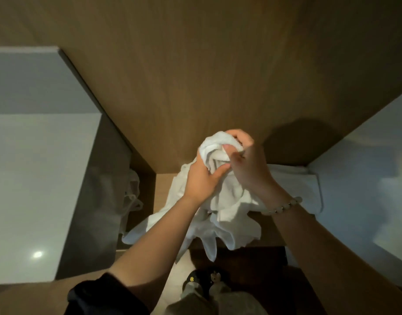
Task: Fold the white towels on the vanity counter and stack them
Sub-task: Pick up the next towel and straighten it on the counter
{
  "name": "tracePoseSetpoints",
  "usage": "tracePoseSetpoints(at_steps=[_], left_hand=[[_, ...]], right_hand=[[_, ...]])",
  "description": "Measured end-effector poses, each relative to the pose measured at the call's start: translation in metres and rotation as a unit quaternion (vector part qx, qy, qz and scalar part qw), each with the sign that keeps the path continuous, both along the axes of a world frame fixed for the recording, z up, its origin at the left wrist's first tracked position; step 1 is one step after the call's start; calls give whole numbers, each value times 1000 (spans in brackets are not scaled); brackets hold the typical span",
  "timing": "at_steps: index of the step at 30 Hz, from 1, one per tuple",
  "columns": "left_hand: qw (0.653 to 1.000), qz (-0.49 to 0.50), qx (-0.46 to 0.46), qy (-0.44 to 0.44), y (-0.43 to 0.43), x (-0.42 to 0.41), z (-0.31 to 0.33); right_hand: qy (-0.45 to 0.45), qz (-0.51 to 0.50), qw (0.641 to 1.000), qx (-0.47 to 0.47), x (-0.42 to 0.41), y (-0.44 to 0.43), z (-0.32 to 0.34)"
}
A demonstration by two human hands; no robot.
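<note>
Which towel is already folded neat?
The folded towel lying flat on the right. The held towel is scrunched up in the left hand and right hand.

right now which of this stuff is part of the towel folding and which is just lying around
In the job: bunched white towel held in left hand and right hand; loose towel heap under it; flat towel at right; counter.
Lying about: pale bag-like thing in the dark gap at left; bead bracelet; shoes.

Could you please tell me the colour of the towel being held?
White crumpled cloth towel, shown best in the head view.
</note>
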State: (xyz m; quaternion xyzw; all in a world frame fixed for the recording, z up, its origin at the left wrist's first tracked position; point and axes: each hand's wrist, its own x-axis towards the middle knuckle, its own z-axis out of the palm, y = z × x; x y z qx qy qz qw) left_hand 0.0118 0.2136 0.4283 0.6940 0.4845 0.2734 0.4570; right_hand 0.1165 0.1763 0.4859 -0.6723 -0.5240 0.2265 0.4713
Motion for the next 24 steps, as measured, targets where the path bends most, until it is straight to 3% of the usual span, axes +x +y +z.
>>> tracePoseSetpoints(at_steps=[8, 12, 16, 19, 24], left_hand=[[996, -26, 50, -69, 7, -17, 103], [993, -30, 42, -104, 10, -33, 156], [975, 49, -20, -216, 20, -47, 200], [948, 106, -61, -292, 33, -67, 224], [935, 184, -77, -293, 42, -116, 238]], right_hand=[[218, 40, 975, 13, 18, -10, 47], [185, 86, 977, -68, 21, -16, 38], [215, 133, 955, -154, 6, -13, 27], [224, 143, 950, -162, -6, -9, 36], [216, 212, 945, -122, -29, 4, 61]])
